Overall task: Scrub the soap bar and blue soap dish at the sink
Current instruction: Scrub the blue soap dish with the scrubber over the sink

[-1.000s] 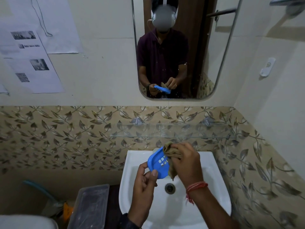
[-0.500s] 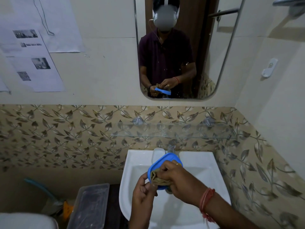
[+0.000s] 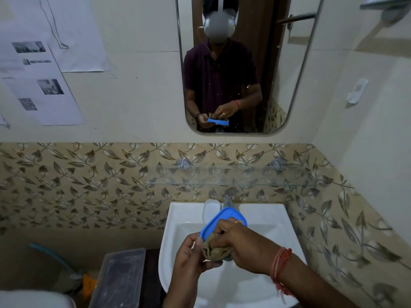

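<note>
Over the white sink [image 3: 273, 221] I hold the blue soap dish [image 3: 224, 216] tilted, its far rim raised toward the tap. My left hand [image 3: 189, 256] pinches the dish's near left edge. My right hand [image 3: 240, 243] is closed on a crumpled brown cloth [image 3: 214, 250] pressed into the dish, and it covers most of the dish's inside. A white soap bar [image 3: 211, 207] lies on the sink's back ledge, left of the tap.
The metal tap [image 3: 229, 200] stands behind the dish, under a glass shelf [image 3: 231, 178]. A mirror [image 3: 240, 63] hangs above. A clear plastic box [image 3: 120, 278] sits left of the sink, beside a blue-handled brush [image 3: 49, 252].
The dish has tipped from facing me to lying flatter. My right hand has slid the cloth from the dish's right side down to its near end, uncovering the tap and soap bar.
</note>
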`<state>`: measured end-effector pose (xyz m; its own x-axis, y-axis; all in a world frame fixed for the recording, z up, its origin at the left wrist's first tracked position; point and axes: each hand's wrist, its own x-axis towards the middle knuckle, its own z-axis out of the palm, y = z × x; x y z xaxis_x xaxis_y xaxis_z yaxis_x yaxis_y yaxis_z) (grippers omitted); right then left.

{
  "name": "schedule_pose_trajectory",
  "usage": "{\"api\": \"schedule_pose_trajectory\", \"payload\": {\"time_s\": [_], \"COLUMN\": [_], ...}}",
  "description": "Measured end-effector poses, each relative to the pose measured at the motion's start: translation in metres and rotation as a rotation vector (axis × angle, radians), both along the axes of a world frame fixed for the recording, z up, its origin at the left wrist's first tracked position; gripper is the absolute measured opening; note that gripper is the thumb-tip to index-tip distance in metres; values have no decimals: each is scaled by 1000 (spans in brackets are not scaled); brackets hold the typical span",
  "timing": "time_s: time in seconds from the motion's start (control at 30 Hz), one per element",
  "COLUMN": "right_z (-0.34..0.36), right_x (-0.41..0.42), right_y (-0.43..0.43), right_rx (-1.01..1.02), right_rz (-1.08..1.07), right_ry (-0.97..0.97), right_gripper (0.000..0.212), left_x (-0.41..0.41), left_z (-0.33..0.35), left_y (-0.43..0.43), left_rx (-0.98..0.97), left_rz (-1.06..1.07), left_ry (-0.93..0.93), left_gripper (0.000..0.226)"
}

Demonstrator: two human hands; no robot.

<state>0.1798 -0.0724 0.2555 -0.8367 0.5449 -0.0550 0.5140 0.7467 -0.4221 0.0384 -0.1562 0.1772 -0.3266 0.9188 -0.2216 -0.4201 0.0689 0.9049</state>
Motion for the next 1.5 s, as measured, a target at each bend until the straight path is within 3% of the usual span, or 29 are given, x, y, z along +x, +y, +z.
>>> {"api": "schedule_pose_trajectory", "payload": {"time_s": [0.2,0.33,0.43,0.57,0.67,0.77,0.83,1.03,1.3,1.4,1.5], "right_z": [4,14,22,20,12,7,5,6,28,26,23], "right_x": [2,2,2,-1,-9,-18,-18,-13,-4,-5,-9], "right_y": [3,11,19,20,15,5,-3,-8,6,15,21], "right_rx": [23,199,339,415,351,83,-51,-46,10,85,243], "right_rz": [35,7,-84,-247,-327,-321,-256,-69,45,-25,-184], "right_ry": [-290,-380,-368,-144,133,457,548,384,143,22,34], "right_gripper": [39,25,32,43,32,24,29,46,38,38,32], "left_x": [0,-3,-12,-19,-20,-23,-28,-35,-32,-32,-35], "left_z": [-5,-1,1,6,9,9,8,0,-3,0,5], "left_y": [0,2,3,4,5,6,6,8,6,6,7], "left_rx": [-51,-51,-30,36,111,167,192,222,230,261,263], "left_rz": [-32,-21,37,6,-18,-54,-70,-38,-41,-35,-36], "left_ry": [150,318,350,313,274,289,313,292,285,339,362], "left_gripper": [21,11,9,2,19,26,24,27,26,21,23]}}
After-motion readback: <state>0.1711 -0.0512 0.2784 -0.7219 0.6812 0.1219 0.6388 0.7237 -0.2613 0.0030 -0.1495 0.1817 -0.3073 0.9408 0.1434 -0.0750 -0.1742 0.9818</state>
